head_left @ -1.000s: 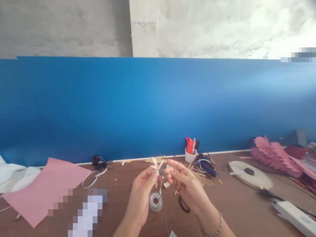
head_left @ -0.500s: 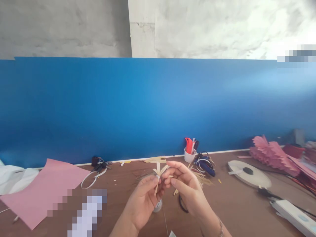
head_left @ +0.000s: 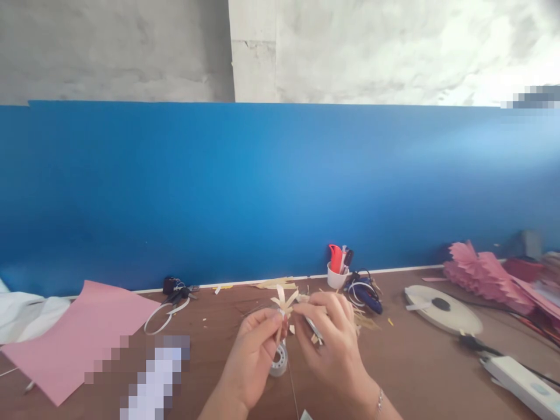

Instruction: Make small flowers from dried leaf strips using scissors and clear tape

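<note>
Between the thumb and fingers of my left hand (head_left: 257,343) is a small flower-like bunch of cream strips (head_left: 282,298), its petals fanned upward and a narrow strip hanging below. My right hand (head_left: 335,335) is just right of it, fingers bent and the index fingertip close to the petals; I cannot tell whether they touch. A silvery narrow piece (head_left: 314,330) shows between the right thumb and fingers, and whether it is held or lies behind them is unclear. Below the bunch, a grey tape-like ring (head_left: 279,360) rests on the table.
Cream scraps (head_left: 364,319) lie behind my hands. A white cup (head_left: 337,276) of tools stands by the blue partition (head_left: 271,192). Pink paper (head_left: 83,338) and black-handled pliers (head_left: 178,296) are left; a pale reel (head_left: 441,308), power strip (head_left: 520,382) and pleated pink paper (head_left: 485,274) are right.
My right hand has turned palm down and drawn slightly back from the bunch, its fingers curling. My left hand keeps its pinch on the bunch. More of the grey ring shows.
</note>
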A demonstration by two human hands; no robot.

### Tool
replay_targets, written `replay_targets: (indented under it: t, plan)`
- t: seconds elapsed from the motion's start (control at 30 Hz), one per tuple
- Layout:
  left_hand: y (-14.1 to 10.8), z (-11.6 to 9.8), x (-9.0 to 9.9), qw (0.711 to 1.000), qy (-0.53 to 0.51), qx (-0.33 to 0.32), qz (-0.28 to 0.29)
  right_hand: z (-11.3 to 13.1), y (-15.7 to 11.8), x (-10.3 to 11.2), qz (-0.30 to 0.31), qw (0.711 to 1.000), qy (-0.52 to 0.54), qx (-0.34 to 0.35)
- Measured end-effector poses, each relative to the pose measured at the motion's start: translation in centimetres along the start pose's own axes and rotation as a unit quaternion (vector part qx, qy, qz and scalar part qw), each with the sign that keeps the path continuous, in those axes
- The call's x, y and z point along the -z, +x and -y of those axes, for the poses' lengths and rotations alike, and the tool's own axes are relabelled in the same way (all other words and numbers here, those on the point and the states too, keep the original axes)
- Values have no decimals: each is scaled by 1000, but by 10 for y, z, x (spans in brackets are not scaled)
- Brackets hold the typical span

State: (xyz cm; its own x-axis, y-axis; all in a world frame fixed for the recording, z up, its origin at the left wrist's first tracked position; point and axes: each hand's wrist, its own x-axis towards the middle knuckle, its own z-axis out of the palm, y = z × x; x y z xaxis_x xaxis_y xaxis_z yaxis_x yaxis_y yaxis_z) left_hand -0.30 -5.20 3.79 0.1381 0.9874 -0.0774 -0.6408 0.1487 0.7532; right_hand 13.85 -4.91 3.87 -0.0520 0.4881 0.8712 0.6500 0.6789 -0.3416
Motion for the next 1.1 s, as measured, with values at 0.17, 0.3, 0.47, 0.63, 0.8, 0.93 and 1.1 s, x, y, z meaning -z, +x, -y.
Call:
replay_targets:
  t: [0.17,0.3,0.47,0.63,0.8,0.93,1.1]
  plan:
    - [-2,1,-2,999,26,7,24,0,-2,-3,34,998,-47,38]
    - [-4,0,-4,997,72,-32,-20,-3,1,-2,7,990,92,-104]
    - [-4,4,-5,961,229,-128,-84,-1,3,-3,46,815,403,-414]
    - [-3,12,-4,942,279,-159,-102,7,-1,-9,36,771,477,-420]
    - [-4,15,-4,941,283,-144,-113,7,-5,-13,41,814,456,-358]
    - [-5,15,-3,938,297,-150,-95,4,-5,-17,44,846,407,-340]
    - [-7,14,-3,931,312,-167,-91,6,-3,-18,34,824,431,-365]
